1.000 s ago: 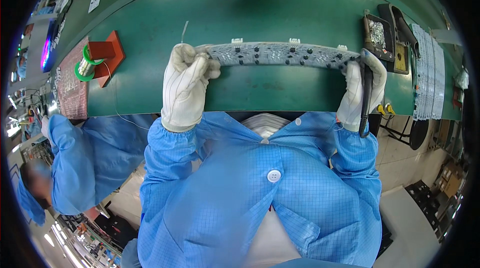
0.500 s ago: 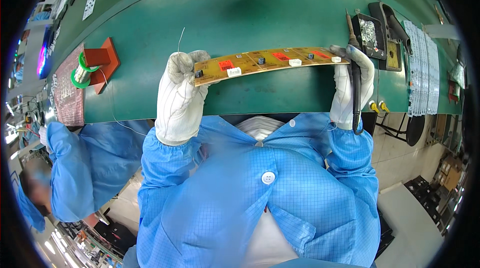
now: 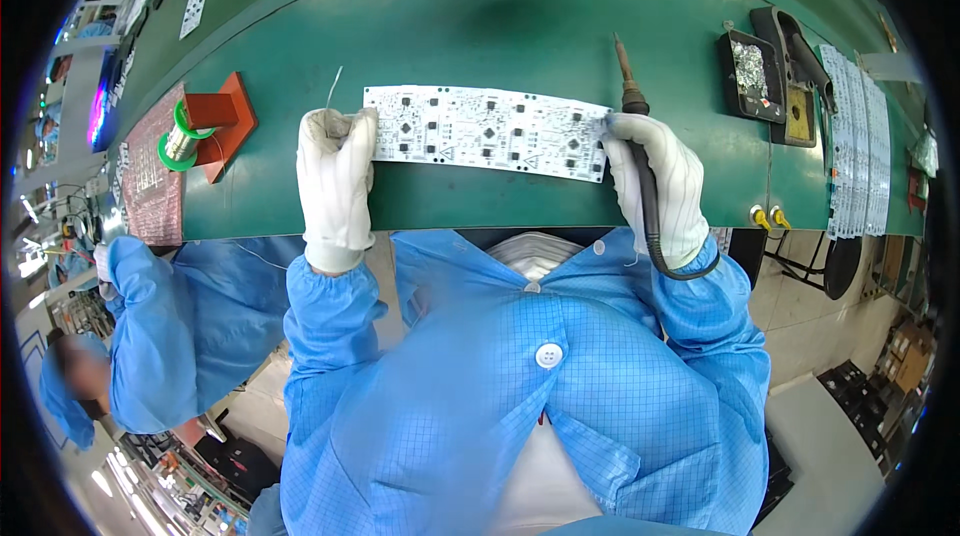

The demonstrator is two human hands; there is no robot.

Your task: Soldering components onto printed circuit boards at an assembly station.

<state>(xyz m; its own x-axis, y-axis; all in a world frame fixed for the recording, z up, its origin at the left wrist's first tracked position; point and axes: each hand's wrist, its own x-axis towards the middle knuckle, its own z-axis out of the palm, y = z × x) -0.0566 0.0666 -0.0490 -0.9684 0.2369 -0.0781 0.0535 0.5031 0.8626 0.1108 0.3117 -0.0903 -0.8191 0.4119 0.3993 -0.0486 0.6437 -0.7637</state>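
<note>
A long white circuit board [image 3: 490,131] dotted with small black parts is held up level over the green bench. Its left end is pinched in my white-gloved left hand [image 3: 335,176], and a short end of solder wire [image 3: 335,86] sticks up above those fingers. My gloved right hand [image 3: 665,171] grips the board's right end with its fingertips. That hand also carries a soldering iron [image 3: 632,96], its tip pointing away from me and apart from the board. The iron's black cord runs down over my right wrist.
On the left, a solder spool [image 3: 181,136] hangs on a red-brown stand [image 3: 238,116] beside pink bubble wrap [image 3: 150,191]. To the right are a black tray with solder scraps [image 3: 750,71], an iron holder [image 3: 790,46] and stacked white boards [image 3: 850,146]. A co-worker [image 3: 190,336] sits at left.
The board has turned over, from its brown side with connectors to its white side. My right hand has come left and the iron now stands above its fingers.
</note>
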